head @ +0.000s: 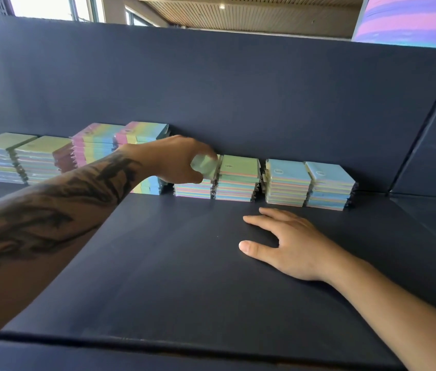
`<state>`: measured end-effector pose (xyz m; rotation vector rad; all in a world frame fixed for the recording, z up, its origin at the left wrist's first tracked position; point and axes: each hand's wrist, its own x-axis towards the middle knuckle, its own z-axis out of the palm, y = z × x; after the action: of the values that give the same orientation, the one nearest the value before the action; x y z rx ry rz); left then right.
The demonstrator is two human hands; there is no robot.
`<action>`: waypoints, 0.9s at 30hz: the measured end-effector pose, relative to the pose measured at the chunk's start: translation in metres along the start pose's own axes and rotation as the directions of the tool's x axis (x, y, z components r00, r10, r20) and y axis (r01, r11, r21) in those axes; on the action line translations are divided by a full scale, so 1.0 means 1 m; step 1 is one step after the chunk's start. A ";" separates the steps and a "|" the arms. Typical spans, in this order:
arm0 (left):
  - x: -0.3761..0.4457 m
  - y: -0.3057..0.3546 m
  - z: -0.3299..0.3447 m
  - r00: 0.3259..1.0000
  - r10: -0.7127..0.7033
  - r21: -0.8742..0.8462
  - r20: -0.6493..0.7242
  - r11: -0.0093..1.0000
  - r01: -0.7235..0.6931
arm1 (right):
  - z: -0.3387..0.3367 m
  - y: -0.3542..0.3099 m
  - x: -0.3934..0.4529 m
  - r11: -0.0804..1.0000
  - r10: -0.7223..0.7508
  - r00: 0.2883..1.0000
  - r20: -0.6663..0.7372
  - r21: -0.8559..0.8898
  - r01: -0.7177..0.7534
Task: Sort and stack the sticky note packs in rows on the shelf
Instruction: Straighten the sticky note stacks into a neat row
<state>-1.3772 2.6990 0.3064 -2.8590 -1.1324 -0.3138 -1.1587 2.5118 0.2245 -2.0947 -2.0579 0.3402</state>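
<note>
Sticky note pack [204, 165], pale green top w/ pastel striped edges, is pinched in left hand [182, 159] over the short stack [193, 190] at back of shelf [184, 263]. Prob. light, stiff-ish, film wrap slick; take by opposite edges. Right hand [289, 243] lies flat on shelf, fingers spread, holding nothing.

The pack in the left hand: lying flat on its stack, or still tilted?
Tilted. The left hand grips the green pack with its near edge raised, at an angle above the stack.
</note>
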 end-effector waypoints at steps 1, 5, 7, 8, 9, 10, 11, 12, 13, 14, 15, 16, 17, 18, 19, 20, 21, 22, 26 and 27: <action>0.001 0.000 0.003 1.000 0.002 -0.006 -0.012 1.000 -0.002 | 0.000 0.000 0.000 1.000 0.000 1.000 0.000 -0.002 0.000; 0.001 0.002 0.013 0.999 0.005 -0.049 -0.040 0.999 -0.007 | 0.001 0.001 0.001 1.000 -0.003 1.000 -0.006 -0.002 0.003; 0.000 0.004 0.016 0.998 -0.009 -0.065 -0.063 0.998 0.005 | 0.001 0.001 0.001 1.000 -0.004 1.000 -0.009 0.001 0.004; 0.000 0.005 0.018 0.997 -0.017 -0.064 -0.069 0.998 0.012 | 0.001 0.001 0.001 1.000 -0.003 1.000 -0.011 0.004 0.003; 0.001 0.006 0.019 0.997 -0.021 -0.060 -0.068 0.998 0.017 | 0.001 0.001 0.001 1.000 -0.002 1.000 -0.013 0.005 0.002; 0.001 0.006 0.020 0.998 -0.024 -0.056 -0.064 0.998 0.020 | 0.001 0.001 0.001 1.000 -0.002 1.000 -0.016 0.003 0.002; 0.002 0.007 0.021 0.998 -0.028 -0.053 -0.060 0.998 0.025 | 0.001 0.001 0.001 1.000 -0.003 1.000 -0.020 0.001 0.003; 0.003 0.007 0.022 0.998 -0.034 -0.055 -0.057 0.998 0.031 | 0.001 0.001 0.001 1.000 -0.004 1.000 -0.024 0.000 0.004; 0.003 0.008 0.022 0.998 -0.039 -0.056 -0.055 0.998 0.036 | 0.001 0.001 0.001 1.000 -0.004 1.000 -0.027 0.001 0.004; 0.004 0.009 0.023 0.998 -0.041 -0.057 -0.053 0.998 0.038 | 0.001 0.001 0.001 1.000 -0.004 1.000 -0.029 0.003 0.004; 0.004 0.009 0.024 0.998 -0.042 -0.061 -0.052 0.997 0.039 | 0.002 0.001 0.001 1.000 -0.004 1.000 -0.031 0.005 0.004; 0.005 0.009 0.025 0.998 -0.044 -0.067 -0.050 0.997 0.041 | 0.002 0.001 0.001 1.000 -0.006 0.999 -0.033 0.007 0.006; 0.005 0.009 0.026 0.998 -0.047 -0.072 -0.047 0.996 0.044 | 0.001 0.001 0.001 1.000 -0.009 0.999 -0.038 0.007 0.009; 0.005 0.008 0.026 0.998 -0.050 -0.076 -0.044 0.996 0.046 | 0.001 0.001 0.001 1.000 -0.012 0.999 -0.044 0.005 0.012; 0.004 0.008 0.027 0.998 -0.052 -0.082 -0.042 0.995 0.048 | 0.001 0.001 0.001 1.000 -0.015 0.999 -0.049 0.001 0.015; 0.004 0.008 0.028 0.998 -0.054 -0.093 -0.044 0.994 0.050 | 0.001 0.001 0.001 1.000 -0.017 0.998 -0.055 0.000 0.017; 0.003 0.009 0.029 0.997 -0.057 -0.108 -0.053 0.993 0.051 | 0.002 0.002 0.000 1.000 -0.019 0.998 -0.061 0.007 0.020; 0.000 0.010 0.029 0.996 -0.060 -0.125 -0.067 0.991 0.051 | 0.002 0.003 0.000 0.999 -0.023 0.997 -0.076 0.026 0.025; -0.011 0.012 0.034 0.988 -0.070 -0.166 -0.138 0.985 0.046 | -0.002 0.005 0.003 0.986 -0.096 0.949 -0.299 0.102 0.132; -0.014 0.012 0.035 0.985 -0.090 -0.180 -0.149 0.982 0.062 | -0.007 0.003 0.006 0.982 -0.116 0.914 -0.388 0.090 0.163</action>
<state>-1.3727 2.6851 0.2695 -2.8781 -1.2438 -0.6614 -1.1537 2.5184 0.2299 -1.7624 -1.8874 0.0274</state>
